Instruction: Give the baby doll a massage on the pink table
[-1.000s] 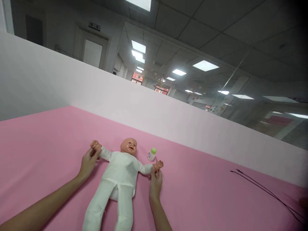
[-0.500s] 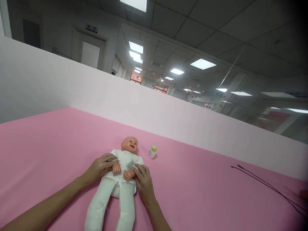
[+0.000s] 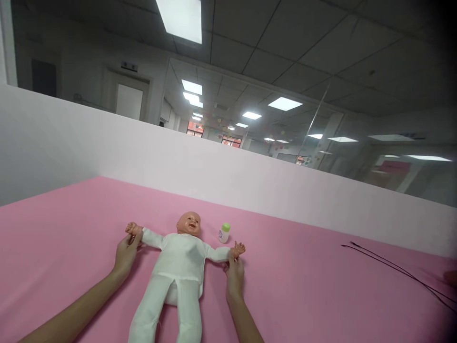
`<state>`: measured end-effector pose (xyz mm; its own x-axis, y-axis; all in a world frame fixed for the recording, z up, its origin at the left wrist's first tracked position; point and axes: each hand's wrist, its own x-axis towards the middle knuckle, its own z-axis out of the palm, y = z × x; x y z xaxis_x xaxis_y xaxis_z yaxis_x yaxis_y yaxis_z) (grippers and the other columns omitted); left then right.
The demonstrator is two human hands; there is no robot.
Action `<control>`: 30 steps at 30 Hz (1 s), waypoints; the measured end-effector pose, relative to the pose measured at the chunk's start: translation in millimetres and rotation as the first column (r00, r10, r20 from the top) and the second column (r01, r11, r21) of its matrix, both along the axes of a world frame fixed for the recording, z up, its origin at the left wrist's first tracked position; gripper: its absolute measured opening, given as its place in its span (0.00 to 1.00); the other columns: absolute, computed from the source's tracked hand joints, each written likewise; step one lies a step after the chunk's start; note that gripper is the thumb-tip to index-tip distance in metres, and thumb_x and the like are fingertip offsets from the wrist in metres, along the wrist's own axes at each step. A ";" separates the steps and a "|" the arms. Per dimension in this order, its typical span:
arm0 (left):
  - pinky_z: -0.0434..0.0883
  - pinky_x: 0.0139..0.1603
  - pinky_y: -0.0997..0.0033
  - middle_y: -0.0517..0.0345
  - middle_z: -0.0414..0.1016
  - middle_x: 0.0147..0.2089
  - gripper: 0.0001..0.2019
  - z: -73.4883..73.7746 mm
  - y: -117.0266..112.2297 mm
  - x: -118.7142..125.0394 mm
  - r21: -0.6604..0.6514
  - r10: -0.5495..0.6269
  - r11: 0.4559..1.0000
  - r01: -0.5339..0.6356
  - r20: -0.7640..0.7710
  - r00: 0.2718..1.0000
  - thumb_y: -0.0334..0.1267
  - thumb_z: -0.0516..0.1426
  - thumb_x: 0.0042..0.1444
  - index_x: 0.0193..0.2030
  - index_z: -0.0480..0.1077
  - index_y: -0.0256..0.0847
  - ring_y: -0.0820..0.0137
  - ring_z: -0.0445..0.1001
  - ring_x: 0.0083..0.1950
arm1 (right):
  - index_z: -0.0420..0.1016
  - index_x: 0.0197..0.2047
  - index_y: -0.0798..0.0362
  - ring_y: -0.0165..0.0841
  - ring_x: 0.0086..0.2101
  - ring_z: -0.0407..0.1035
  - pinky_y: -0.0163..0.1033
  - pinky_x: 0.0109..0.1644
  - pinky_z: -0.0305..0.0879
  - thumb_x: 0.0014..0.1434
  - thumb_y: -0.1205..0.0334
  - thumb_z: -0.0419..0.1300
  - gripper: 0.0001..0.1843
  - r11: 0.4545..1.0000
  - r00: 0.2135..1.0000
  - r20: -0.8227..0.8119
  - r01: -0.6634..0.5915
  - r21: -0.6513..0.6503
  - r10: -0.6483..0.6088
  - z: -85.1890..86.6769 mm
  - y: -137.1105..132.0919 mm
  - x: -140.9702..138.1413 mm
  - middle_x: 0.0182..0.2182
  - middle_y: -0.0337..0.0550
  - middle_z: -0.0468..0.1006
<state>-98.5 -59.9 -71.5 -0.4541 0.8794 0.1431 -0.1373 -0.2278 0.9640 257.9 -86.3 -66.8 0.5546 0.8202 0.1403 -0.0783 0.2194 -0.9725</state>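
A baby doll in white cloth clothing lies on its back on the pink surface, its head toward the far wall and both arms spread out sideways. My left hand is closed around the doll's wrist on the left side, thumb and fingers pinching it. On the other side, my right hand grips the doll's other wrist from below. A small bottle with a green cap and whitish body stands beside the doll's head, just above the outstretched right-side arm.
Two thin black cables lie at the right of the pink surface. A low white wall borders the far side, with a glass pane above it. A dark blurred shape shows at the right edge.
Both hands have moved outward, drawing the doll's arms from over its belly to spread at its sides. The camera view has tilted slightly upward.
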 end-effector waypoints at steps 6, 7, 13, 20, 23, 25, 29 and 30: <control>0.78 0.37 0.67 0.50 0.83 0.44 0.25 2.2 -15.6 13.2 0.184 -0.058 0.972 0.149 -0.425 0.903 0.59 0.59 0.64 0.54 0.77 0.40 0.62 0.80 0.39 | 0.75 0.59 0.49 0.44 0.47 0.78 0.46 0.49 0.75 0.66 0.46 0.62 0.24 0.972 0.886 0.457 -0.169 0.162 0.078 9.6 -20.1 -23.0 0.51 0.49 0.83; 0.79 0.41 0.66 0.49 0.83 0.49 0.22 1.8 -17.9 15.9 0.227 -0.070 0.948 0.223 -0.533 0.843 0.55 0.58 0.67 0.58 0.76 0.42 0.61 0.81 0.42 | 0.76 0.59 0.48 0.44 0.49 0.77 0.47 0.51 0.75 0.68 0.51 0.60 0.20 0.955 0.819 0.567 -0.231 0.185 0.088 9.8 -22.7 -26.7 0.52 0.48 0.83; 0.77 0.58 0.65 0.51 0.81 0.58 0.16 -4.1 -16.0 20.4 0.395 0.149 0.707 0.587 -0.894 0.422 0.35 0.55 0.72 0.60 0.78 0.52 0.62 0.77 0.61 | 0.79 0.58 0.43 0.44 0.53 0.71 0.52 0.56 0.75 0.68 0.72 0.53 0.23 0.801 0.345 0.934 -0.530 0.278 -0.096 2.8 -24.9 -36.2 0.56 0.46 0.81; 0.80 0.47 0.61 0.49 0.82 0.56 0.18 0.1 -20.4 23.8 0.261 -0.097 0.908 0.328 -0.631 0.770 0.50 0.57 0.68 0.59 0.78 0.46 0.57 0.81 0.51 | 0.78 0.57 0.45 0.43 0.49 0.75 0.49 0.53 0.75 0.67 0.57 0.60 0.16 0.933 0.779 0.618 -0.291 0.210 0.104 3.4 -21.6 -37.5 0.52 0.47 0.83; 0.79 0.38 0.65 0.48 0.83 0.47 0.28 2.2 -12.8 16.4 0.155 -0.091 0.978 0.137 -0.274 0.958 0.61 0.61 0.60 0.54 0.77 0.38 0.58 0.81 0.43 | 0.76 0.53 0.52 0.44 0.40 0.79 0.44 0.41 0.76 0.60 0.41 0.65 0.26 0.989 0.972 0.228 -0.094 0.118 0.065 0.4 -7.9 -19.6 0.43 0.49 0.84; 0.79 0.37 0.64 0.47 0.82 0.41 0.32 1.7 -5.3 7.6 0.090 -0.030 0.995 0.037 -0.075 0.997 0.66 0.64 0.53 0.47 0.77 0.35 0.58 0.81 0.40 | 0.76 0.46 0.52 0.43 0.34 0.79 0.42 0.35 0.74 0.55 0.35 0.65 0.29 0.999 0.999 0.039 -0.010 0.048 0.008 -2.0 0.7 -6.6 0.36 0.48 0.84; 0.79 0.38 0.62 0.49 0.81 0.37 0.32 1.0 -1.6 -1.6 0.025 0.021 0.999 -0.021 0.008 1.000 0.67 0.66 0.49 0.41 0.76 0.36 0.58 0.80 0.38 | 0.76 0.45 0.52 0.41 0.30 0.77 0.41 0.31 0.71 0.53 0.34 0.66 0.30 1.000 0.999 0.031 0.007 0.007 -0.008 0.0 -1.6 -2.4 0.34 0.47 0.83; 0.79 0.38 0.63 0.49 0.81 0.38 0.30 1.5 -4.1 -0.3 0.054 0.006 0.999 -0.003 -0.052 0.999 0.65 0.65 0.52 0.43 0.76 0.36 0.58 0.80 0.39 | 0.76 0.48 0.53 0.42 0.33 0.78 0.41 0.33 0.72 0.54 0.35 0.66 0.31 0.999 0.996 0.090 -0.013 0.030 0.010 2.3 -6.2 -7.0 0.36 0.47 0.84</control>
<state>-98.9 -63.9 -70.0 -0.4488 0.8678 0.2133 -0.0865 -0.2798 0.9562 251.0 -92.6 -64.5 0.5290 0.8210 0.2146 0.0066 0.2489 -0.9685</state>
